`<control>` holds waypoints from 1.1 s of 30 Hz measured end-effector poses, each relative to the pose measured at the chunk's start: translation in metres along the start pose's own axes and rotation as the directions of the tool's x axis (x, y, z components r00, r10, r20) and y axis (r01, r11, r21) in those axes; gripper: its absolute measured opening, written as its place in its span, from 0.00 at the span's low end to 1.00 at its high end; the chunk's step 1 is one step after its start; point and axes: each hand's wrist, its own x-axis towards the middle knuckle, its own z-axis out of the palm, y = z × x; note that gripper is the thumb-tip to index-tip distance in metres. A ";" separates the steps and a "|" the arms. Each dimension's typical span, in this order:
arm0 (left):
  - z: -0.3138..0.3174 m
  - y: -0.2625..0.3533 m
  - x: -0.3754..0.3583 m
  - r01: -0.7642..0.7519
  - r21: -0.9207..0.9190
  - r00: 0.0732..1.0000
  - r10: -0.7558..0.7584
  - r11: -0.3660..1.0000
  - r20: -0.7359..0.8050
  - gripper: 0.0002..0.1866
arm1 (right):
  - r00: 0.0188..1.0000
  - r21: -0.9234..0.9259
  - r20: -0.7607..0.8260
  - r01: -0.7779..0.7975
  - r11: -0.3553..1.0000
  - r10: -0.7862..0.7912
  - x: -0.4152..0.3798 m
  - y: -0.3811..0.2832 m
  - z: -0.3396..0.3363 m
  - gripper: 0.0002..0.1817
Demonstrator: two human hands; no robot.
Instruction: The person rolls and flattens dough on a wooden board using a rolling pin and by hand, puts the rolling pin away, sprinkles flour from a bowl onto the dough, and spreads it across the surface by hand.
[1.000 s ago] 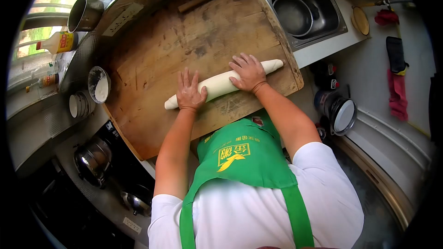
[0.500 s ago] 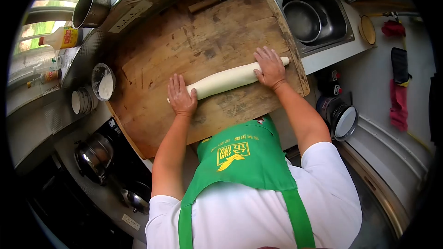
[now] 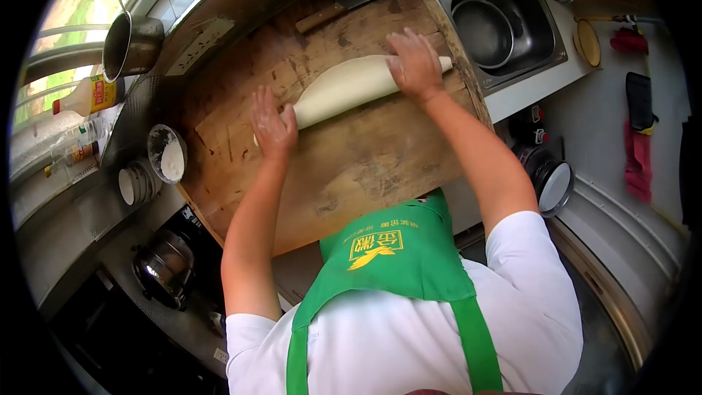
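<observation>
A long pale roll of dough [image 3: 344, 91] lies across the wooden board [image 3: 344, 168], with a rounded flap bulging along its far side. A narrower pale end, like a rolling pin's tip [image 3: 445, 64], sticks out at the right; the dough hides whatever runs through its middle. My left hand [image 3: 274, 124] rests flat on the roll's left end, fingers stretched forward and thumb apart. Over the right end lies my right hand [image 3: 415, 69], its fingers extended and slightly spread. Both palms press on top without wrapping round the roll.
A cleaver with a wooden handle [image 3: 320, 18] lies at the board's far edge. Left of the board stand a bowl of flour [image 3: 172, 161] and stacked bowls [image 3: 139, 183]. A sink [image 3: 545, 44] holding a metal basin [image 3: 482, 33] is to the right.
Both hands have moved forward with the roll, away from my body. A flap of dough now shows on its far side. The camera view has shifted slightly.
</observation>
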 end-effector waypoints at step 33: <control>-0.021 0.024 -0.213 -0.043 0.097 0.994 0.033 0.994 0.106 0.15 | 0.983 -0.171 0.077 -0.151 0.974 0.166 -0.205 -0.030 -0.061 0.17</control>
